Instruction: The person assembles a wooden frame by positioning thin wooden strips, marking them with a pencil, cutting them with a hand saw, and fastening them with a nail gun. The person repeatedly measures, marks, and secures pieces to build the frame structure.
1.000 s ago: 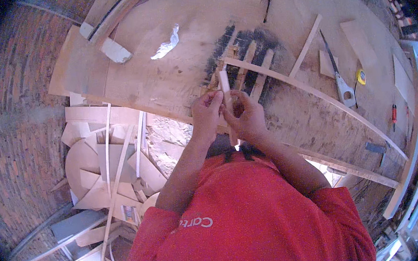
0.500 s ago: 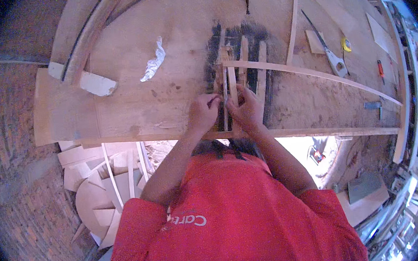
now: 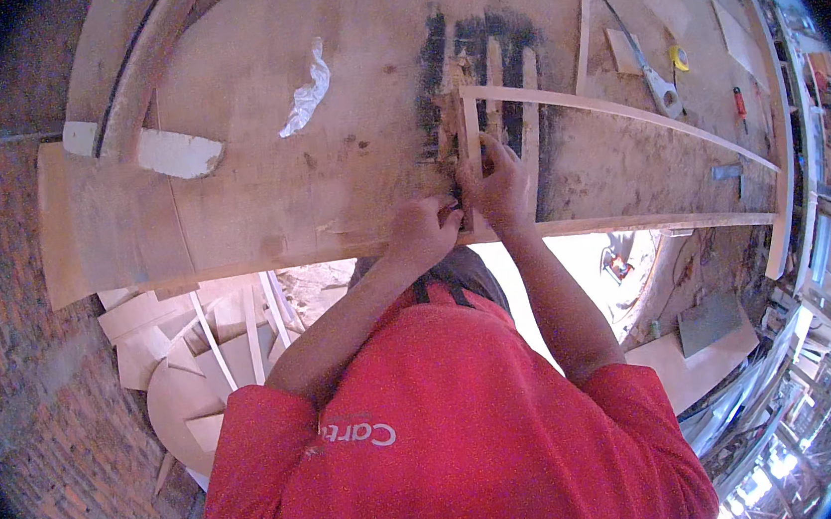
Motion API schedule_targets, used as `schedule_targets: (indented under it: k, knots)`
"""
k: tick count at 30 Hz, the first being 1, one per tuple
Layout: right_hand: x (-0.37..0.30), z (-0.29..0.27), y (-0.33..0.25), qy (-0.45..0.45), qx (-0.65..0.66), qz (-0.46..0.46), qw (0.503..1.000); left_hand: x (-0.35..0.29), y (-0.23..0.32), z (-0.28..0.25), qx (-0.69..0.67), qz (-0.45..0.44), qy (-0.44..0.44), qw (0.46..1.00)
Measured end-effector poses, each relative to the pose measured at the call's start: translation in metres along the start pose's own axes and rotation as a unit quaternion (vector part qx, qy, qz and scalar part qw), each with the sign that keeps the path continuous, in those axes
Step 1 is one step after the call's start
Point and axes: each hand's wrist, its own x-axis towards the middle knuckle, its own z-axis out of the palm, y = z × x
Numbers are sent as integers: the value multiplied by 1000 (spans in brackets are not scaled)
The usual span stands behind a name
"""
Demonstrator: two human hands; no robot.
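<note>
A short wooden strip (image 3: 473, 139) stretches from the bench's near edge to the end of a long thin strip (image 3: 611, 106), and the two meet at a corner. My right hand (image 3: 501, 189) is closed around the short strip's right side, its fingers wrapped on it. Close to the near edge, my left hand (image 3: 423, 231) has its fingers pinched together by the strip's lower end. A small dark bit shows at those fingertips; what it is I cannot make out.
Blackened patches with wooden slats (image 3: 528, 98) lie behind my hands. On the bench (image 3: 271, 208) are crumpled foil (image 3: 307, 95), a handsaw (image 3: 662, 94), a yellow tape measure (image 3: 679, 58) and a red-handled tool (image 3: 740, 103). Wood offcuts (image 3: 185, 357) are piled below left.
My left hand has moved nearer to the bench edge and closer to the short strip. My right hand keeps its hold. The whole view has shifted slightly.
</note>
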Motion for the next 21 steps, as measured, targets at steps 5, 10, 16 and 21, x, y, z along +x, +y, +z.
schedule_targets:
  k: [5,10,16,21]
  knots:
    - [1,9,9,20,-5,-8,1000,-8,29,-12,17,-16,-39,999]
    - [9,1,-4,1,8,-20,1000,-16,33,-4,91,-21,-26,995]
    - [7,3,-5,17,-34,-43,998,-18,27,17,141,27,53,988]
    - [5,5,-8,26,-14,-20,999,-17,21,18,137,28,26,990]
